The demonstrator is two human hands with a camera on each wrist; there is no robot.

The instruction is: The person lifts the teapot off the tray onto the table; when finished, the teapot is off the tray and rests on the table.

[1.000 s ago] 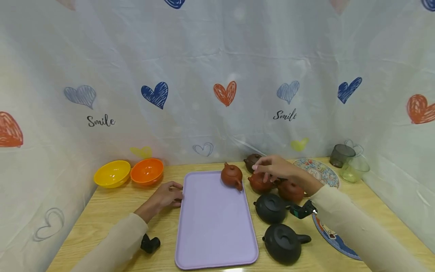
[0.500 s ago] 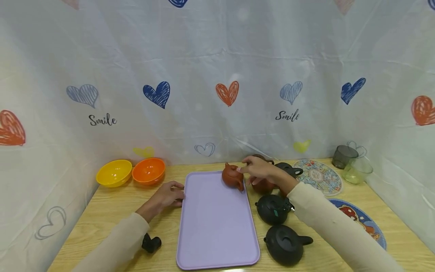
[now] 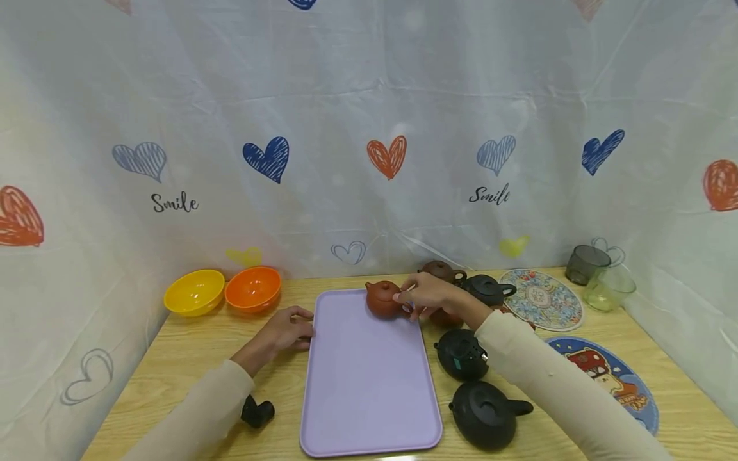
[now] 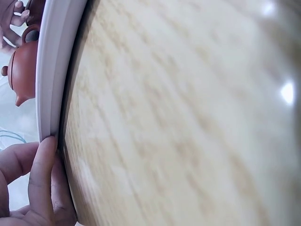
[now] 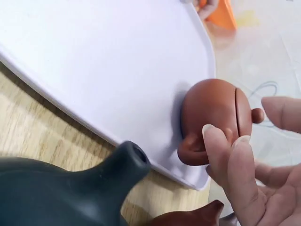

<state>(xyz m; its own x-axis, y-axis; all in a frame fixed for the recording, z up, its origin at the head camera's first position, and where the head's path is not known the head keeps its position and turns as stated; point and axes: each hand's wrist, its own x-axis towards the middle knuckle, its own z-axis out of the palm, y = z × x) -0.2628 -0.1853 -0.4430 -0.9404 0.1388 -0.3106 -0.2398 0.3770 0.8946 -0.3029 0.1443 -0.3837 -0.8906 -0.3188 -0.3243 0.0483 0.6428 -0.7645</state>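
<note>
A reddish-brown clay teapot (image 3: 383, 299) stands upright at the far right corner of the lilac tray (image 3: 369, 378), spout to the left. My right hand (image 3: 428, 294) is at its handle side. In the right wrist view two fingertips touch the teapot (image 5: 211, 106) by its handle, and the thumb stays apart from the lid knob. My left hand (image 3: 286, 329) pinches the tray's left rim; in the left wrist view the fingertips of the hand (image 4: 40, 183) meet at the rim (image 4: 54, 80).
Right of the tray are black teapots (image 3: 484, 415) and brown teapots (image 3: 441, 270), partly behind the right arm. Beyond them lie a patterned round mat (image 3: 539, 298), a blue mat (image 3: 611, 378) and two cups (image 3: 609, 289). Yellow (image 3: 195, 292) and orange bowls (image 3: 252, 289) stand back left.
My right hand has come left from above the other teapots to the teapot on the tray. That teapot has turned, its spout swinging left. My left hand has stayed at the rim.
</note>
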